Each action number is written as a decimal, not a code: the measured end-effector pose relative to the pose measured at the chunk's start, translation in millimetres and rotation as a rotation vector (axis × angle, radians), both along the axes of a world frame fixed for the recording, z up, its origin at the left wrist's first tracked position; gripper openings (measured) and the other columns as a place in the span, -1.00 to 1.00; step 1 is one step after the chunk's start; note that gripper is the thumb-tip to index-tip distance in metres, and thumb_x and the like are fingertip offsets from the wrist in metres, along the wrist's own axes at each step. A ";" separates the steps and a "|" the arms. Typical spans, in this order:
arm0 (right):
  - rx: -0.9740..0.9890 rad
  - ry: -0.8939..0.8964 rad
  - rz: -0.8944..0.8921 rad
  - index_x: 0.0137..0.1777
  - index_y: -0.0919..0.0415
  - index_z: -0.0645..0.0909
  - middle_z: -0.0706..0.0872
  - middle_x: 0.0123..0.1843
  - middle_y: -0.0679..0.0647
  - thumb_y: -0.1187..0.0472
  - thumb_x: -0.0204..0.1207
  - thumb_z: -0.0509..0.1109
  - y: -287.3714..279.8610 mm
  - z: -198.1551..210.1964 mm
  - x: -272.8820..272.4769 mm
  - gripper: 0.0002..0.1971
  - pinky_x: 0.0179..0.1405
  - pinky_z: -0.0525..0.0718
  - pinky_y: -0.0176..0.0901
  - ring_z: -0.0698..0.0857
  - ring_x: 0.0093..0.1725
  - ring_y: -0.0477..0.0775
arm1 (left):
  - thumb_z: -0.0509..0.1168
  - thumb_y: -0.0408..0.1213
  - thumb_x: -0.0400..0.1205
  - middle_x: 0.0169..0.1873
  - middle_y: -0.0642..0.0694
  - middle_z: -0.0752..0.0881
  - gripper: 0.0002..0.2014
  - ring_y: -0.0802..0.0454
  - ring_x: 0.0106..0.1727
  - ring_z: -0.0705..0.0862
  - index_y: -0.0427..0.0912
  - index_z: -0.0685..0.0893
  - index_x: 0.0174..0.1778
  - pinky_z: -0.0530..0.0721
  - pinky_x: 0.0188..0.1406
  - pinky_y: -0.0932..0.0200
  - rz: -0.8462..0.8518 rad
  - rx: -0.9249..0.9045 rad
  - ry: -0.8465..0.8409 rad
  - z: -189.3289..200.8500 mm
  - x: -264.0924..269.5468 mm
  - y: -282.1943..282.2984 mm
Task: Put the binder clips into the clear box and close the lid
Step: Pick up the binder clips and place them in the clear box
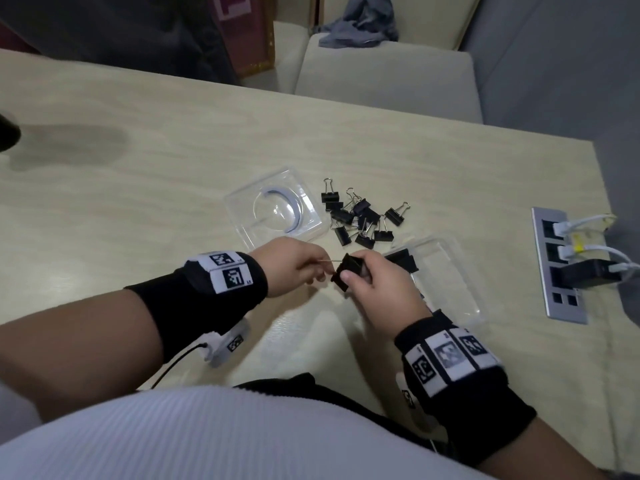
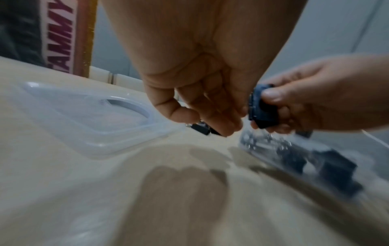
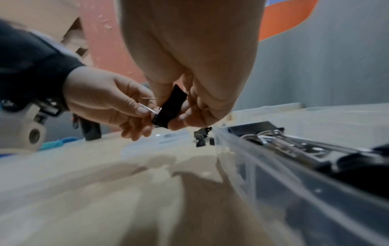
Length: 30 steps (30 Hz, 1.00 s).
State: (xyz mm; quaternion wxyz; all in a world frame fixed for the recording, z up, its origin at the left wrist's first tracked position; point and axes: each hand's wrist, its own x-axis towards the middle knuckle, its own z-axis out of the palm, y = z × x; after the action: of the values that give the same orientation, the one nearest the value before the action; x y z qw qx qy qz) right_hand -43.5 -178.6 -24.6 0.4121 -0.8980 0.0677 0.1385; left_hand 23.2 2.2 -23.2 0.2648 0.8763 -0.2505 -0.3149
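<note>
Right now both hands meet above the table, just in front of the person. R hand grips the black body of one binder clip w/ thumb on the near face and fingers curled round the far side; same grip shows in the right wrist view, clip held between thumb and curled fingers. L hand pinches the clip's thin wire handle between thumb and forefinger, other fingers loosely curled under; handle sticks out sideways from the clip body toward the L hand. In the left wrist view the L hand is blurred, fingers bent downward, and the R hand holds the dark clip beside it. Held clip is off the table, not touching it. Loose pile of binder clips lies on the table beyond the hands, approx between the lid on the left and the clear box on the right. Lid lies flat, apart from the box. Clear box is open, just right of the R hand, w/ a few clips already inside. Power socket strip w/ plugged cables sits in the table farther right.
</note>
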 end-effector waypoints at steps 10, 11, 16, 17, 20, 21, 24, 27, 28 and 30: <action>0.194 -0.017 -0.268 0.05 -0.09 0.65 0.57 -0.40 -0.08 0.07 0.53 0.44 -43.0 8.8 -35.1 -0.87 -0.16 0.66 -0.01 0.64 -0.33 -0.03 | 0.49 -0.07 0.45 -0.28 0.01 0.82 -0.78 0.25 -0.21 0.74 0.06 0.78 0.00 0.60 -0.04 0.41 -0.044 -0.203 0.301 40.9 18.4 -41.5; 0.197 -0.026 -0.269 0.03 -0.12 0.63 0.59 -0.38 -0.07 0.08 0.53 0.44 -45.7 11.2 -40.1 -0.88 -0.18 0.63 -0.04 0.66 -0.32 0.01 | 0.47 -0.13 0.51 -0.31 0.03 0.80 -0.82 0.29 -0.28 0.72 0.00 0.79 0.01 0.60 -0.12 0.48 -0.091 -0.180 0.241 40.0 16.4 -48.8; 0.269 0.003 -0.266 -0.08 -0.11 0.68 0.80 -0.17 0.20 0.03 0.46 0.44 -60.9 14.0 -70.9 -0.93 -0.08 0.70 0.09 0.77 -0.14 0.23 | 0.41 -0.18 0.58 -0.47 0.11 0.70 -0.87 0.31 -0.47 0.61 -0.14 0.78 -0.07 0.55 -0.35 0.48 -0.190 -0.136 0.145 25.0 9.1 -80.0; 0.287 0.006 -0.269 -0.04 -0.08 0.70 0.80 -0.15 0.20 0.02 0.43 0.43 -63.1 12.1 -74.8 -0.87 -0.06 0.71 0.08 0.77 -0.15 0.21 | 0.41 -0.12 0.56 -0.46 0.12 0.67 -0.85 0.30 -0.45 0.60 -0.10 0.78 -0.07 0.54 -0.34 0.43 -0.217 -0.097 0.086 22.2 8.6 -84.3; 0.234 -0.022 -0.384 -0.03 -0.05 0.69 0.77 -0.21 0.14 0.16 0.51 0.46 -76.6 8.3 -84.1 -0.91 -0.17 0.67 -0.25 0.71 -0.27 -0.09 | 0.36 0.00 0.56 -0.22 0.10 0.66 -0.78 0.08 -0.15 0.63 -0.01 0.73 0.01 0.55 -0.17 0.19 -0.232 -0.004 -0.167 13.6 7.7 -96.3; 0.160 -0.040 -0.444 0.01 -0.05 0.66 0.73 -0.26 0.06 0.16 0.52 0.45 -81.6 7.5 -85.6 -0.88 -0.23 0.62 -0.29 0.68 -0.30 -0.13 | 0.34 0.00 0.57 -0.06 0.01 0.66 -0.76 0.00 -0.01 0.63 0.01 0.70 0.09 0.57 -0.06 0.14 -0.236 0.015 -0.246 10.6 8.5 -97.8; -0.028 -0.005 -0.537 0.16 0.06 0.58 0.63 -0.32 -0.09 0.10 0.53 0.42 -89.3 4.6 -86.1 -0.77 -0.23 0.52 -0.13 0.66 -0.23 0.03 | 0.31 -0.02 0.57 0.35 -0.09 0.49 -0.56 -0.12 0.32 0.51 0.08 0.53 0.38 0.61 0.21 -0.09 -0.355 0.201 -0.395 2.8 9.7 -97.1; -0.158 0.050 -0.409 0.14 0.07 0.61 0.64 -0.31 -0.09 0.03 0.56 0.36 -81.8 1.9 -79.8 -0.79 -0.19 0.54 -0.11 0.66 -0.16 0.09 | 0.27 0.00 0.58 0.36 -0.04 0.51 -0.54 -0.10 0.34 0.53 0.05 0.47 0.42 0.57 0.21 -0.11 -0.431 0.344 -0.435 -0.3 5.9 -95.2; -0.199 0.047 -0.374 0.14 0.06 0.64 0.69 -0.26 -0.03 0.00 0.57 0.33 -78.2 1.1 -77.4 -0.77 -0.16 0.60 -0.07 0.69 -0.13 0.12 | 0.25 0.01 0.59 0.31 -0.03 0.55 -0.58 -0.09 0.30 0.55 0.03 0.53 0.37 0.57 0.18 -0.10 -0.426 0.357 -0.445 -1.6 4.4 -94.5; -0.309 0.044 -0.339 0.20 0.02 0.65 0.76 -0.10 0.04 -0.10 0.58 0.27 -70.9 -0.9 -71.8 -0.68 -0.10 0.68 -0.01 0.72 -0.03 0.17 | 0.22 0.03 0.60 0.21 -0.01 0.61 -0.64 -0.07 0.23 0.59 0.03 0.61 0.28 0.60 0.11 -0.07 -0.407 0.370 -0.444 -2.0 2.1 -91.8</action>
State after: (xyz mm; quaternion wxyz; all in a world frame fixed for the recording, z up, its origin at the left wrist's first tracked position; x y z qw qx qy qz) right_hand -115.3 -249.5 -25.5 0.2857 -0.9230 0.2468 0.0748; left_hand 25.3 -89.6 -25.2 -0.0273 0.8887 -0.4103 -0.2030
